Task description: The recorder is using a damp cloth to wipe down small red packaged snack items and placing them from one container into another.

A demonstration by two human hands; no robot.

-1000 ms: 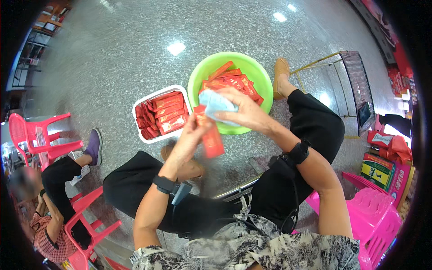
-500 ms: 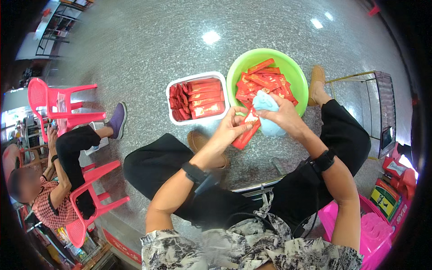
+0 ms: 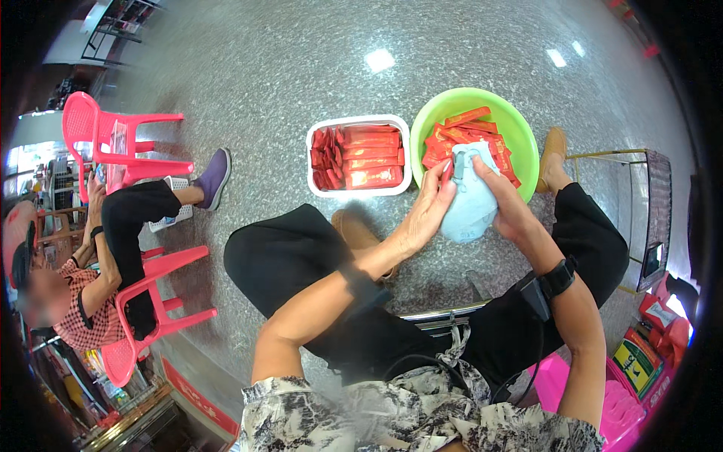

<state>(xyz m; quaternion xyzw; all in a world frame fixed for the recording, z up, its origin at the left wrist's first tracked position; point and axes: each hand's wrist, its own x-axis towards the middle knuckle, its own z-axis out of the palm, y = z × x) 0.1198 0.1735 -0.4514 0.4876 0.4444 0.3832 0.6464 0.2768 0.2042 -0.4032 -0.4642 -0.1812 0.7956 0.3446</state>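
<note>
Between my two hands is a light blue, rounded thing (image 3: pixel 468 203) with a greyish piece near its top; I cannot tell whether it is a pouch or a device. My right hand (image 3: pixel 512 207) grips its right side, thumb across the upper part. Closed fingers of my left hand (image 3: pixel 428 211) press on its left side, and a small sliver of red shows at their tips. Just beyond, a lime green basin (image 3: pixel 427 113) holds a loose heap of slim red packets (image 3: pixel 471 129). To its left stands a white tub (image 3: pixel 310 151) with red packets (image 3: pixel 373 160) laid in rows.
On the left a person in a checked shirt (image 3: pixel 98 316) sits on a pink plastic chair (image 3: pixel 169 324), facing another pink chair (image 3: pixel 128 143). A white basket (image 3: pixel 181 218) stands near their shoe. To the right are a metal-framed stand (image 3: pixel 640 218) and bright packages (image 3: pixel 640 361).
The red packet my left hand held in plain sight is now hidden or gone, and that hand has come against the light blue thing. My view has shifted slightly left.
</note>
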